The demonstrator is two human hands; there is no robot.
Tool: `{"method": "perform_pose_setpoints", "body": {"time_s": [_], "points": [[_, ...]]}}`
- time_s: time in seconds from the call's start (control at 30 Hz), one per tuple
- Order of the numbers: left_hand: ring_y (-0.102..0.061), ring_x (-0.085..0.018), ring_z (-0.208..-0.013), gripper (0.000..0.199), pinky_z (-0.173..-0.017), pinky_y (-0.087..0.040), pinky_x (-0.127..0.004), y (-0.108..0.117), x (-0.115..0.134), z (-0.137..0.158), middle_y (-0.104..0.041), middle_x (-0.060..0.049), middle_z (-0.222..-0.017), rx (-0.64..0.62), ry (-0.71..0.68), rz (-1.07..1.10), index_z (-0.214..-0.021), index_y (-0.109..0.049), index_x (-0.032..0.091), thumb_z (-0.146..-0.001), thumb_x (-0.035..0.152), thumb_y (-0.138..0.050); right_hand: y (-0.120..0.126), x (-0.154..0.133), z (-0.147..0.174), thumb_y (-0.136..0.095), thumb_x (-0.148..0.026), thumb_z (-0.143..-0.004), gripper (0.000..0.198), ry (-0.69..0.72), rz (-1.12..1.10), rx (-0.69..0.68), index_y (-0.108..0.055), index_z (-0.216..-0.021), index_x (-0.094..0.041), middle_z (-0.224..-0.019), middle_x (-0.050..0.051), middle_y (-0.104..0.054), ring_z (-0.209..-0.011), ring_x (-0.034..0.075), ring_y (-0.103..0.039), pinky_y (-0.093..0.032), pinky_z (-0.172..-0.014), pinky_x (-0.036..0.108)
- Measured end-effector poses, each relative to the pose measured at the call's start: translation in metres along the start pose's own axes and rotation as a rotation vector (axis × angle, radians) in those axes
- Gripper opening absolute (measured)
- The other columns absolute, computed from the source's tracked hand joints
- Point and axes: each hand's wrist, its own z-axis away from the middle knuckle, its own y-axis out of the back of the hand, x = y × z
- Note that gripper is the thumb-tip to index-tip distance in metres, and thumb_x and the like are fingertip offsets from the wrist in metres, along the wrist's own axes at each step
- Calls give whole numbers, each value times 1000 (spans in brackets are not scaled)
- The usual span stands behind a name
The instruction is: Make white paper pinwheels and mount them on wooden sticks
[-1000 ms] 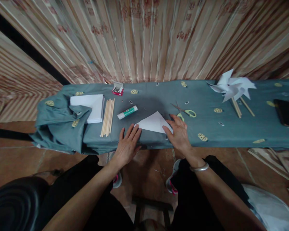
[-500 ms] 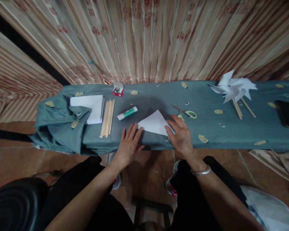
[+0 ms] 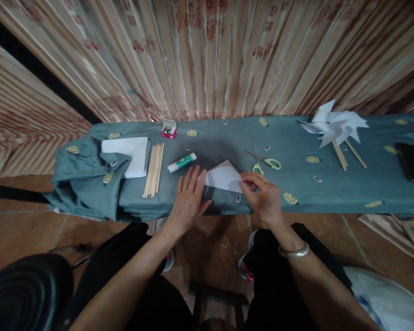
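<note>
A white sheet of paper (image 3: 223, 178), folded into a rough triangle, lies near the front edge of the cloth-covered table. My left hand (image 3: 189, 197) is flat with its fingers stretched out, its fingertips at the paper's left corner. At the right corner, my right hand (image 3: 264, 195) pinches the paper between thumb and fingers. Just behind the paper is a glue stick (image 3: 182, 162) with a green label. Green-handled scissors (image 3: 266, 162) rest beyond my right hand.
Wooden sticks (image 3: 154, 170) and a stack of white paper (image 3: 138, 158) lie at the left. A small red box (image 3: 169, 129) of metal bits stands behind. Paper pinwheels (image 3: 333, 125) on sticks and a black phone (image 3: 412, 162) lie at the right, before a curtain (image 3: 207, 59).
My right hand has closed into a pinch on the paper's right corner and shifted slightly right. The paper's upper layer has slid, showing a layer behind. My left hand moved slightly right.
</note>
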Motion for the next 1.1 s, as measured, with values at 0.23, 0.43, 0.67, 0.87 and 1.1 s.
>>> {"method": "perform_pose_setpoints", "body": {"time_s": [0.23,0.43,0.67,0.87,1.1], "points": [[-6,-27,-149,64,-118,-21,-54,9,36,-20,-22,-17,-159,120,-220,-40,-151,-13,17,-94,20,-42,17,-5,3,-51,-25,-91,17,109,115,69,-67,-91,-19,-98,9,-73,-89,20,-69,-55,-76,31],[-33,-25,-142,43,-119,-5,-60,-2,37,-19,-55,-12,-140,67,-298,-81,-140,-42,18,-97,17,-37,-1,-23,28,-43,-22,-94,26,250,70,-221,-67,-102,-18,-103,8,-74,-94,20,-70,-57,-86,33],[-61,-21,-117,25,-118,-5,-64,-9,13,-18,-74,-2,-102,119,-308,-5,-101,-69,21,-96,18,-45,14,-2,22,-36,-16,-95,39,329,200,-339,-58,-127,-18,-132,9,-61,-124,23,-54,-46,-102,43],[-64,-25,-113,21,-114,-25,-65,-14,3,-11,-74,-6,-109,188,-347,-3,-100,-68,16,-94,14,-48,14,17,17,-39,-10,-92,41,404,328,-351,-57,-128,-20,-144,12,-50,-140,28,-37,-31,-110,56],[-68,-20,-104,20,-110,-36,-57,-3,-7,12,-75,-7,-104,137,-334,102,-104,-66,18,-94,14,-50,22,22,24,-44,-24,-97,24,294,10,-431,-67,-105,-23,-118,7,-71,-113,22,-63,-39,-106,49]]}}
